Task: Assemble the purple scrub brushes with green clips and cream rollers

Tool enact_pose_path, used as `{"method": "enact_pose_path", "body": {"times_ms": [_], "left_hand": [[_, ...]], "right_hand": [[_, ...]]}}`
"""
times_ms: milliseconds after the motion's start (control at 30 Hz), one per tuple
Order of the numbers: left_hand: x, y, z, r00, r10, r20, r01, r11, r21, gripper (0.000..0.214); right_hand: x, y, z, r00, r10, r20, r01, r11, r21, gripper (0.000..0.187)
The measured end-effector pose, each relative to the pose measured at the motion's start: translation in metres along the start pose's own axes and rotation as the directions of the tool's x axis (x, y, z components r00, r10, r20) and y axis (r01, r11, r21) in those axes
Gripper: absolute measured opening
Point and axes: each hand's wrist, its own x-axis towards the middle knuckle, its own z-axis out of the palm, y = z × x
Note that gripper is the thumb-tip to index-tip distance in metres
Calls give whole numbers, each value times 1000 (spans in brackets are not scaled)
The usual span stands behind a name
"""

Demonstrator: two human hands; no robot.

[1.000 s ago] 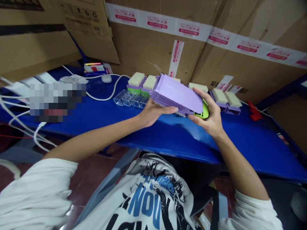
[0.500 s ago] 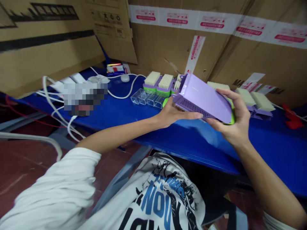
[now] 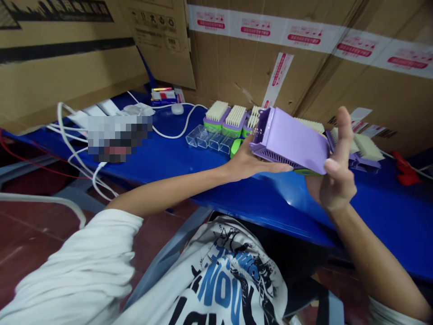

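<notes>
A purple plastic case with a slotted side and a green piece under it is held above the blue table. My left hand grips its near lower edge from below. My right hand sits at the case's right end with the palm against it and the fingers stretched upward, apart. Rows of purple and green brushes with cream bristles stand behind the case along the cardboard wall.
Clear plastic trays lie left of the case. White cables and a white mouse are at the table's left. More brushes and a red object are at the right. Cardboard boxes back the table.
My right hand has opened from its grip round the case's right end, the fingers now pointing up. The case has levelled out a little in my left hand.
</notes>
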Motion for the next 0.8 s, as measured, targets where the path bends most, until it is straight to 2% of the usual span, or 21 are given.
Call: {"method": "enact_pose_path", "body": {"times_ms": [67,100,133,200,233,300,367,400,467,600,700,800], "left_hand": [[3,4,1,998,59,-25,-59,998,9,64],[4,5,1,993,108,-38,-108,994,22,64],[4,7,0,986,162,-42,-160,986,45,65],[4,11,-4,968,252,-17,-249,963,107,74],[3,12,-7,960,281,5,-279,950,139,80],[0,14,-12,951,307,34,-308,932,191,93],[-3,14,-15,950,310,38,-311,926,214,102],[-4,14,-16,952,304,35,-304,929,212,105],[-4,10,-15,957,287,29,-287,937,197,111],[1,-4,-14,945,308,114,-328,903,278,113],[2,-17,-18,920,334,206,-392,815,427,109],[0,-26,-21,903,360,237,-429,709,559,106]], "right_hand": [[6,-5,-11,999,43,-13,-41,985,167,98],[9,-6,-20,998,62,-2,-61,981,184,88],[12,-4,-30,997,72,0,-71,988,136,77],[15,8,-53,998,56,-15,-58,987,-149,67],[15,17,-63,999,50,-14,-52,934,-352,62],[14,39,-80,988,148,50,-73,721,-689,53],[13,59,-87,936,330,123,-87,554,-828,52],[12,65,-87,901,407,148,-92,513,-853,53],[13,71,-83,848,500,177,-105,485,-868,53],[15,60,-72,831,534,156,-153,489,-859,50],[14,51,-75,807,558,192,-121,475,-872,47],[13,54,-81,790,571,224,-81,459,-885,49]]}}
